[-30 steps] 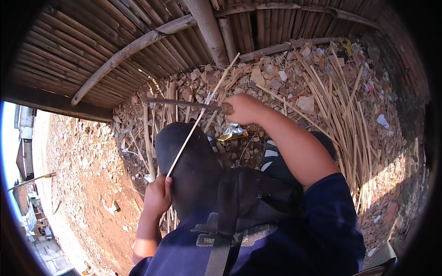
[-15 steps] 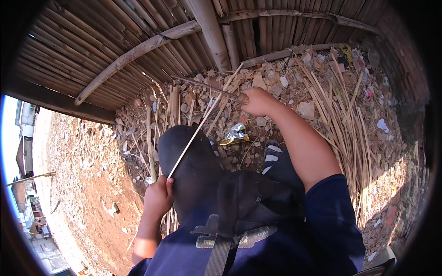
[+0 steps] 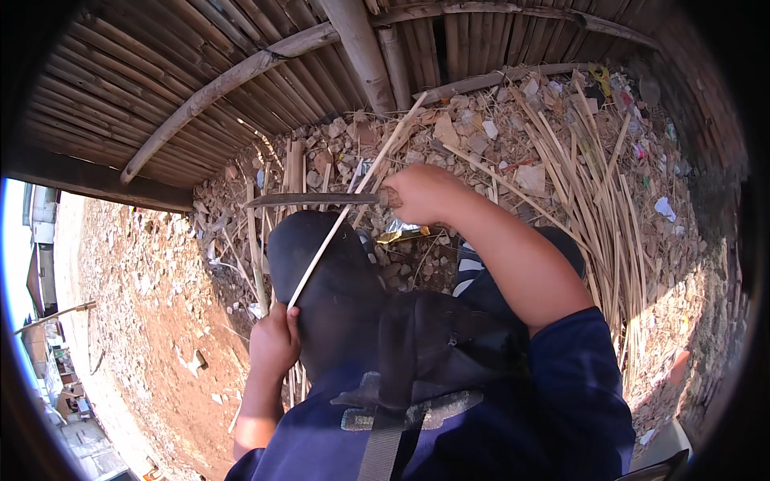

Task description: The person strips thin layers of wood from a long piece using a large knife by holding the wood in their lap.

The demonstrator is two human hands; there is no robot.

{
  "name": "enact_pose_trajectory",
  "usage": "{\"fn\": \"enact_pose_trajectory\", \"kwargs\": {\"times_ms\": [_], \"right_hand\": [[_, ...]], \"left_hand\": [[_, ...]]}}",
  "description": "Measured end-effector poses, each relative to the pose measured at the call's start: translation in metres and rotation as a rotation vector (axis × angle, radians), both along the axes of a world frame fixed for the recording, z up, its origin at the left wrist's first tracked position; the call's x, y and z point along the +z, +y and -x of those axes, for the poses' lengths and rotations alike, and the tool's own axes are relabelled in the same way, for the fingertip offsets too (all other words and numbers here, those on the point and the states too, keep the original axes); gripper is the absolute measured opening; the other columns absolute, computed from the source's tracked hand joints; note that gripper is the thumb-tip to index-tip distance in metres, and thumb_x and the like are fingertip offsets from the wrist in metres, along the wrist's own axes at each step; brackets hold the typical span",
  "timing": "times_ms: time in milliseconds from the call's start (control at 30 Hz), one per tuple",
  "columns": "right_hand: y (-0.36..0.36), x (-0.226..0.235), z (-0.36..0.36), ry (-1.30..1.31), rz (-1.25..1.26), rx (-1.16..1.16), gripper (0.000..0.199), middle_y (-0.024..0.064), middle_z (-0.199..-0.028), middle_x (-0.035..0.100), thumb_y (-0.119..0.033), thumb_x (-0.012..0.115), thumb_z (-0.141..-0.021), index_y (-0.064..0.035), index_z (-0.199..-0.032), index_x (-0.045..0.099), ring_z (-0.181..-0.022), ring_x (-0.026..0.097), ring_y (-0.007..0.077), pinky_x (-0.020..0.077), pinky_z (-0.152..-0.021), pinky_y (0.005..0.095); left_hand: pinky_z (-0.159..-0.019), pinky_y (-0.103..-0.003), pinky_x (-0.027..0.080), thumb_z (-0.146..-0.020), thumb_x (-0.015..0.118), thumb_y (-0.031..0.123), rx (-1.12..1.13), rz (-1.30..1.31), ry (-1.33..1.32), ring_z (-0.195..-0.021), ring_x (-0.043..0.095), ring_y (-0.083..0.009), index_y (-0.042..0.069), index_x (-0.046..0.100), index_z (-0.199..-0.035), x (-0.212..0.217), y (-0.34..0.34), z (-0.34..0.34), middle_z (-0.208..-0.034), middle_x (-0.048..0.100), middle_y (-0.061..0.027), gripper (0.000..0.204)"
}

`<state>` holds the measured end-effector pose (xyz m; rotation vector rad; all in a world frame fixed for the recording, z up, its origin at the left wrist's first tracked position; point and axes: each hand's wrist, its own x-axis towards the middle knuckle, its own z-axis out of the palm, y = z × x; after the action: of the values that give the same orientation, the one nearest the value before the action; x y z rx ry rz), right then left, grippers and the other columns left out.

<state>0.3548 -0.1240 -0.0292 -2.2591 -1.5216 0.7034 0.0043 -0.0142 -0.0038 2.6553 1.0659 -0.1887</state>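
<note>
My left hand (image 3: 275, 341) is closed round the near end of a long pale bamboo strip (image 3: 325, 244), which slants up and away to the right over my left knee. In my right hand (image 3: 421, 195) is the handle of a machete (image 3: 309, 200), its dark blade pointing left. The blade lies across the strip, just beyond my left knee. Whether its edge bites into the strip I cannot tell.
A heap of split bamboo strips (image 3: 597, 208) lies on the right, and more pieces (image 3: 295, 167) stand beyond my left knee. Rubble and litter cover the ground, with a shiny wrapper (image 3: 401, 232) between my feet. A bamboo wall (image 3: 216, 72) with a thick pole (image 3: 361, 56) rises ahead.
My right hand has come nearer to me and a little left, and the machete blade has swung from slanting away to nearly level. The left hand keeps its grip almost in place.
</note>
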Motion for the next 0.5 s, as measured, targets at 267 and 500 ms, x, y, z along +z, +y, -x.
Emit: {"fn": "enact_pose_trajectory", "kwargs": {"times_ms": [267, 500], "right_hand": [[0.002, -0.014, -0.025, 0.276, 0.071, -0.147, 0.034, 0.0193, -0.101, 0.071, -0.021, 0.066, -0.076, -0.0092, -0.108, 0.071, -0.098, 0.068, 0.0374, 0.0549, -0.085, 0.0445], [-0.006, -0.024, -0.04, 0.206, 0.104, -0.15, 0.032, 0.0191, -0.1, 0.071, -0.019, 0.067, -0.075, -0.0087, -0.105, 0.071, -0.098, 0.068, 0.0363, 0.0542, -0.085, 0.0455]], "left_hand": [[-0.06, -0.057, 0.047, -0.104, 0.05, 0.03, -0.019, 0.029, -0.043, -0.069, 0.061, -0.0507, 0.003, 0.052, -0.086, 0.005, 0.004, -0.008, -0.067, 0.061, -0.0258, 0.032], [-0.059, -0.056, 0.044, -0.104, 0.051, 0.03, -0.019, 0.138, -0.127, -0.068, 0.059, -0.0519, 0.002, 0.051, -0.084, 0.004, 0.007, -0.013, -0.068, 0.06, -0.0271, 0.034]]}}
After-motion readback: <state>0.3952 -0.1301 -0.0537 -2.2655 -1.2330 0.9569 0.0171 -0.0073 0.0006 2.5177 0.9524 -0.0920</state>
